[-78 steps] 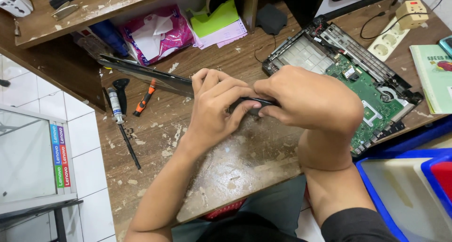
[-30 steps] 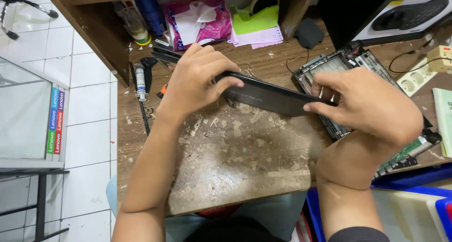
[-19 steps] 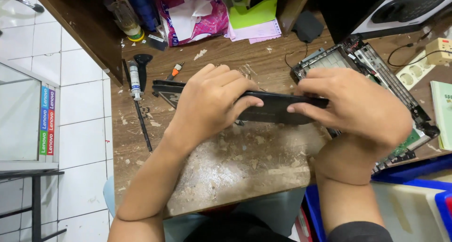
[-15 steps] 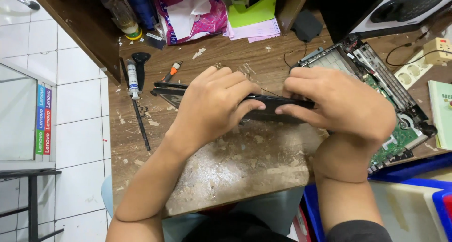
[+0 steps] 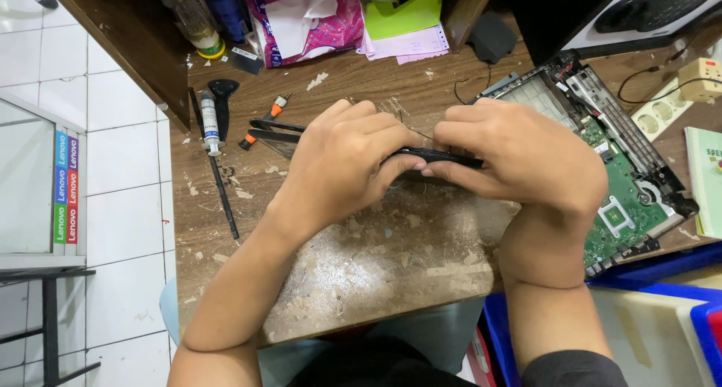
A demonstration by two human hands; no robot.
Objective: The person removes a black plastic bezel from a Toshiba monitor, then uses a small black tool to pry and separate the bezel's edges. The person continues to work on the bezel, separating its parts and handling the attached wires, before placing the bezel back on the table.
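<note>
Hands meet at the middle of the worn wooden tabletop [image 5: 361, 282], both gripping one thin black panel [image 5: 440, 157] seen nearly edge-on. Working from the left: a small white tube [image 5: 210, 124], a black-handled tool [image 5: 222, 101] and an orange-handled screwdriver [image 5: 263, 124] lie near the tabletop's left edge, well apart from either hand. Next comes a dark flat strip [image 5: 272, 135], which runs rightward and disappears under the left hand [image 5: 342, 169]. The left hand is curled over the panel's left portion, fingers [image 5: 376, 127] folded down across its top and thumb pressed from the near side, so the fingers are clamped on the panel. The panel's long axis runs left to right, roughly parallel to the tabletop's near edge, tilting slightly downward toward the right. Only a short section shows between the two hands; it appears as a slim, glossy black edge, possibly a display bezel or cover, though the view is too narrow to confirm. The right hand [image 5: 526, 161] covers the panel's right portion, fingers [image 5: 459, 135] closed around it and pointing toward the left hand, with fingertips of both hands almost touching. Both hands are equally close to the panel. Farther right, an opened laptop base [image 5: 617, 169] with a green circuit board lies just beside the right wrist.
</note>
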